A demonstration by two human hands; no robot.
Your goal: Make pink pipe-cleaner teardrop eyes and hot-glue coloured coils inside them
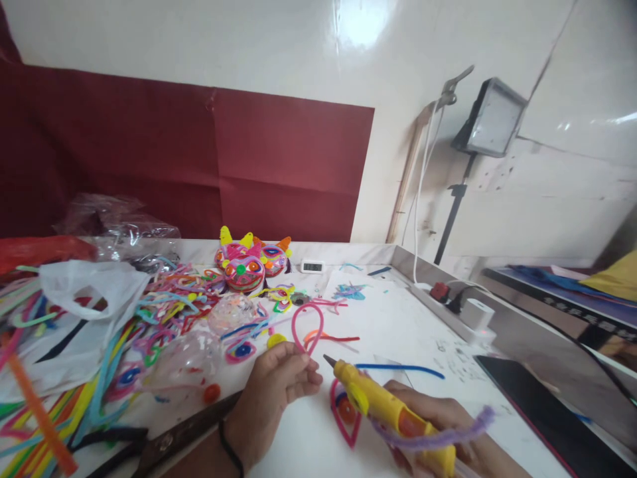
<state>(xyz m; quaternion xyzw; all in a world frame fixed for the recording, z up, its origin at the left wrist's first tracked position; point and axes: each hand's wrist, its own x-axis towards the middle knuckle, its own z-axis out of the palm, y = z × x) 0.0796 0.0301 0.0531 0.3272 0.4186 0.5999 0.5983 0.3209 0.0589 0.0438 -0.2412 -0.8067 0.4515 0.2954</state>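
My left hand [279,382] is closed in a pinch on the lower end of a pink pipe cleaner [293,325], bent into an upright teardrop loop. Wrapped in my right hand [448,411] is a yellow hot glue gun [385,401], its dark nozzle pointing at the left fingertips, a small distance away. Below the gun lies a pink pipe-cleaner outline [352,438] with a blue and orange centre, partly hidden. A fuzzy purple pipe cleaner [438,438] crosses in front of the gun; what holds it is unclear. Behind is a blue pipe cleaner [413,368].
Scissors [189,428] and heaped colourful pipe cleaners [94,392] lie left, with a white plastic bag [89,285]. Decorated round animal faces [243,272] stand at the back beside a small digital clock [312,266]. A power strip [478,325] and black panel [537,405] are right.
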